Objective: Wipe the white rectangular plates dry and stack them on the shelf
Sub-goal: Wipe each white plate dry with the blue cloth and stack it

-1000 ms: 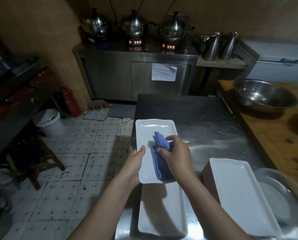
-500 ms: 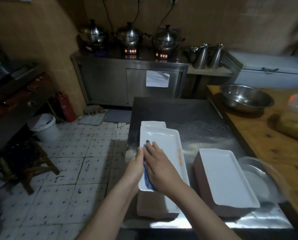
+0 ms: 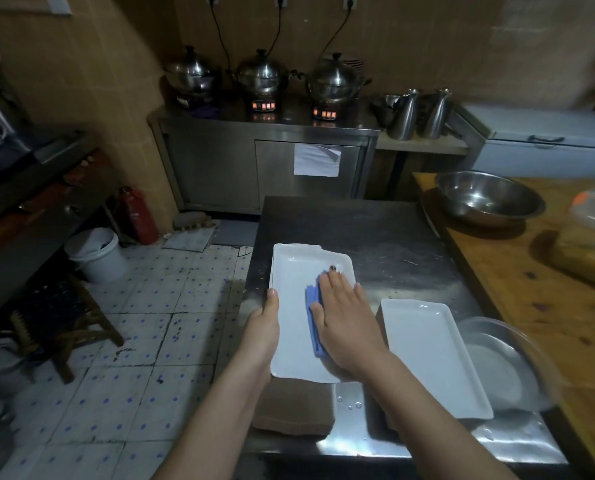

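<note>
Plate point(image 3: 294, 306) under flat right hand point(image 3: 344, 317)

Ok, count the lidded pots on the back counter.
3, in a row on the counter: left pot, middle pot, right pot. None looks hidden.

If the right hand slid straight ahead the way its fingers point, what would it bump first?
The right hand, flat on the blue cloth, would probably meet the white plate's far rim first; beyond that lies the steel table.
</note>
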`<state>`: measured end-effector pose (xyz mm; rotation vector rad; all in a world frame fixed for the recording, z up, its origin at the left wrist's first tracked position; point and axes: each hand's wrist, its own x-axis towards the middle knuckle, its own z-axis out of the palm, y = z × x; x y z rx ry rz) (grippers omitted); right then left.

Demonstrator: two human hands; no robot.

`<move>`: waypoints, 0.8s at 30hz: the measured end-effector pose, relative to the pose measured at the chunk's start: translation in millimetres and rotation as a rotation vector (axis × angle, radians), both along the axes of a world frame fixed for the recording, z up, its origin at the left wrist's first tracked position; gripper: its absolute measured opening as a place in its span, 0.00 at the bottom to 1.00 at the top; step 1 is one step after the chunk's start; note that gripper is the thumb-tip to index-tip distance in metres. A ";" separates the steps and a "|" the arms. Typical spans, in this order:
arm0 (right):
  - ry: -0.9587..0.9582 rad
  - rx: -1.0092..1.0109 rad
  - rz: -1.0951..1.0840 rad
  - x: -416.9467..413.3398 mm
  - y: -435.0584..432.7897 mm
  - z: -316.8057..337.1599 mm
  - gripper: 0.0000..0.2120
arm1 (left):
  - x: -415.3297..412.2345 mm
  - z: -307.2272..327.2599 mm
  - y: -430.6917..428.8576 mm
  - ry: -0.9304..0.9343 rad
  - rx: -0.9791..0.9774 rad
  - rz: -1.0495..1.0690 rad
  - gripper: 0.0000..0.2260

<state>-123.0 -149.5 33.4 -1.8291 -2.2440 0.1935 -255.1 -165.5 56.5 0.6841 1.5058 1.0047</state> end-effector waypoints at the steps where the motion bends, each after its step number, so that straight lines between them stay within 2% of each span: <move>1: 0.015 -0.001 0.029 0.4 -7.8 -1.9 0.26 | 3.8 0.9 -1.3 0.002 -0.009 0.001 0.20; 4: 0.142 -0.050 0.115 1.3 -14.0 -3.4 0.25 | 15.9 1.3 -6.7 0.019 -0.038 -0.023 0.22; 6: 0.158 -0.057 0.187 0.3 -3.4 -0.2 0.24 | 25.6 0.9 -11.7 0.060 -0.037 -0.027 0.23; 9: 0.090 -0.026 0.238 0.8 19.0 7.9 0.24 | 38.8 1.6 -20.1 0.126 -0.051 -0.056 0.26; 13: -0.102 0.017 0.272 21.0 37.5 9.0 0.24 | 49.7 2.3 -29.3 0.075 -0.077 -0.056 0.25; 18: -0.192 0.016 0.109 44.6 35.2 5.9 0.26 | 56.5 -5.2 -39.5 0.019 0.004 0.057 0.18; 24: -0.112 0.012 -0.044 60.7 -2.7 6.8 0.25 | 60.7 -2.5 -41.7 -0.003 0.062 0.118 0.18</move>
